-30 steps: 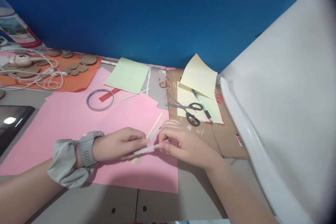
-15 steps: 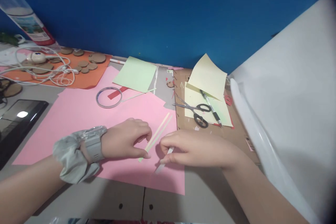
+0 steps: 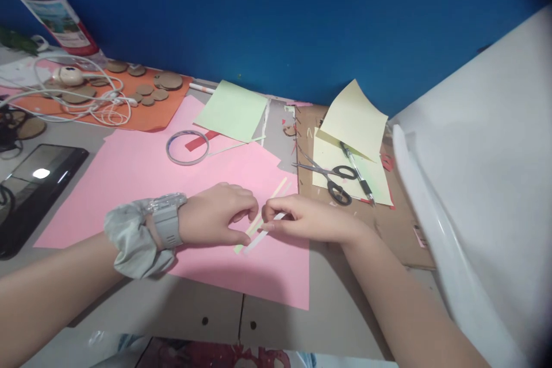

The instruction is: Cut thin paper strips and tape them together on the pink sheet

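My right hand (image 3: 304,219) pinches a narrow white paper strip (image 3: 256,240) between thumb and fingers, just over the pink paper (image 3: 207,276). A thin yellow strip (image 3: 279,187) lies slanted on that paper, with a pale green strip close along it; both are partly hidden by my hands. My left hand (image 3: 218,215), with a grey watch (image 3: 167,227) and a scrunchie (image 3: 133,236) at the wrist, rests left of the strips. Its fingers are curled but apart from the thumb, whose tip is by the lower strip ends. Nothing shows in its grasp.
Black-handled scissors (image 3: 330,175), a pen (image 3: 359,175) and yellow paper (image 3: 356,121) lie on cardboard to the right. A tape roll (image 3: 169,156) and green paper (image 3: 233,109) lie behind. Earphones (image 3: 92,106), a bottle (image 3: 64,23) and a dark device (image 3: 41,190) are left.
My right hand has moved up and left, bringing the white strip alongside the other strips, nearer my left hand. The whole view has shifted slightly.
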A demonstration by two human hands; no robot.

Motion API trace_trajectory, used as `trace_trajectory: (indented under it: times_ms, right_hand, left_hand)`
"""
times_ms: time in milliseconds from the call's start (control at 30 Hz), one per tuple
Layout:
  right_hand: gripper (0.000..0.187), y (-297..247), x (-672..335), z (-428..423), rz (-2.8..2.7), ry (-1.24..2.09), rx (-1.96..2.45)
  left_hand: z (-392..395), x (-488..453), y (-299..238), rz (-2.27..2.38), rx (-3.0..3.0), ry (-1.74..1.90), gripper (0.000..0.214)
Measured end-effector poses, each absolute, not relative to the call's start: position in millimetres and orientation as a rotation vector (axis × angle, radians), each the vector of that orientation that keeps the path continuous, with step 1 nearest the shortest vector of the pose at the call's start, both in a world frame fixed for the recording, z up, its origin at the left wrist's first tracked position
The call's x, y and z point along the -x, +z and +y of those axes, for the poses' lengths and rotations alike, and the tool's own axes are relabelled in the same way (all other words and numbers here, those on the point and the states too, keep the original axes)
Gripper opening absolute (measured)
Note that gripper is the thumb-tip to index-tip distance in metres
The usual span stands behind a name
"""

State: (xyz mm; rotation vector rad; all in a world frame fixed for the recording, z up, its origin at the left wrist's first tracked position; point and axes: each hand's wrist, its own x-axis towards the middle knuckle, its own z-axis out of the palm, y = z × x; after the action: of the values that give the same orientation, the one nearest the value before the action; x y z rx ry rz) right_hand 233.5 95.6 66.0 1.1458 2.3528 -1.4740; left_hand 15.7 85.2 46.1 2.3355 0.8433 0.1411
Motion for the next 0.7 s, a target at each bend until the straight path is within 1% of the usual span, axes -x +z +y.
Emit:
trace_trajectory:
  times_ms: [133, 333, 467, 600, 700]
  right_hand:
    - [0.027, 62.7, -234.2, 95.7, 2.380, -1.462, -1.127]
    - [0.020, 61.6, -236.5, 97.9, 2.368, -1.493, -1.087]
    - [0.019, 60.9, -237.1, 98.7, 2.351, -1.528, -1.084]
    - [0.020, 60.2, -236.5, 98.3, 2.355, -1.531, -1.092]
    - [0.019, 60.4, -236.9, 98.3, 2.357, -1.523, -1.098]
  left_hand:
    - [85.7, -14.5, 47.3, 0.817, -2.327, 0.141, 0.021]
    - [85.0, -13.4, 45.4, 0.827, -2.305, 0.140, 0.024]
    - [84.2, -13.4, 45.5, 0.842, -2.309, 0.154, 0.026]
    - [83.4, -14.4, 46.6, 0.848, -2.302, 0.161, 0.019]
    - [82.8, -15.8, 46.5, 0.864, -2.302, 0.174, 0.027]
